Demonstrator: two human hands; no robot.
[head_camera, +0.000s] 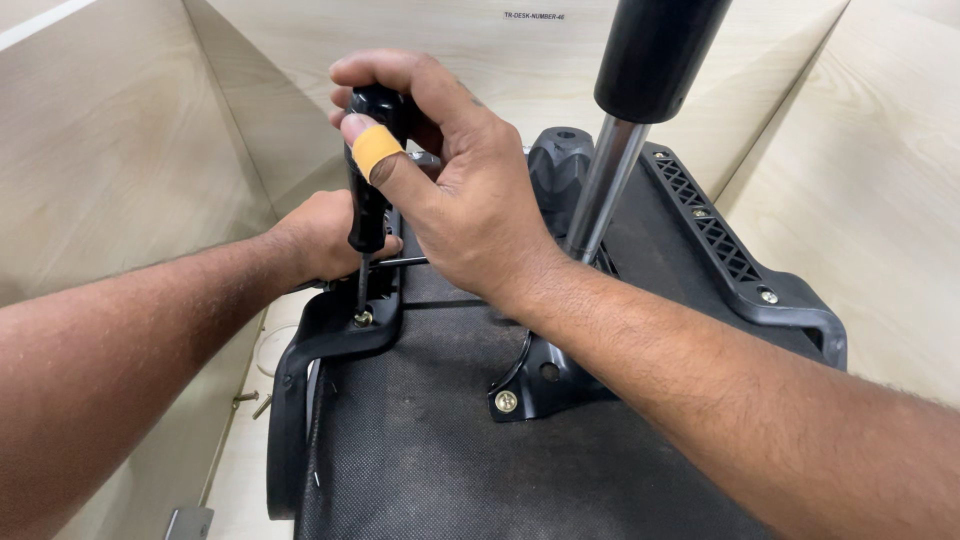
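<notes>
Right hand's grip (450, 190) clamps a black-handled screwdriver (368, 200), its thin shaft upright on a brass-coloured screw (362, 318).

Both forearms are seen bare, reaching forward from the lower edge of the view. The right hand (460, 190) is raised higher than the left, its forearm running in from the lower right corner with the wrist bent slightly downward. Its 4 fingers are curled over from above and the thumb is pressed down along the near side, so that a closed grip is formed; a tan plaster is wrapped around the thumb. The left hand (325, 235) is set lower and farther forward, partly hidden behind the right thumb. It is closed into a loose fist, knuckles up, with the forearm entering from the left edge.
</notes>
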